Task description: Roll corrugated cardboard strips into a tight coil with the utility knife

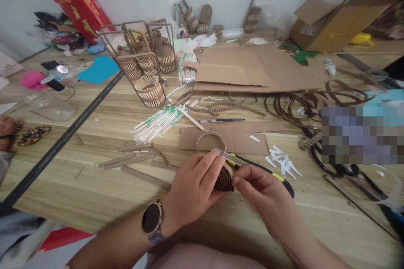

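A coil of dark brown corrugated cardboard strip (224, 180) sits in my left hand (195, 183), with the fingers over its top and the thumb below. My right hand (263, 187) is closed in a pinch at the coil's right edge; whatever lies between its fingertips is too small to make out. Just beyond my left fingertips is a thin round ring (197, 143), perhaps a tape roll. A yellow and black utility knife (285, 183) lies behind both hands, partly covered by them.
Cardboard strips (121, 159) lie to the left, with bundled wooden sticks (160, 122) behind. Basket-like cardboard models (151, 92) stand farther back. White paper scraps (280, 159), scissors (350, 170) and coiled strips (284, 107) are on the right. At the left edge shows another person's hand (6, 126).
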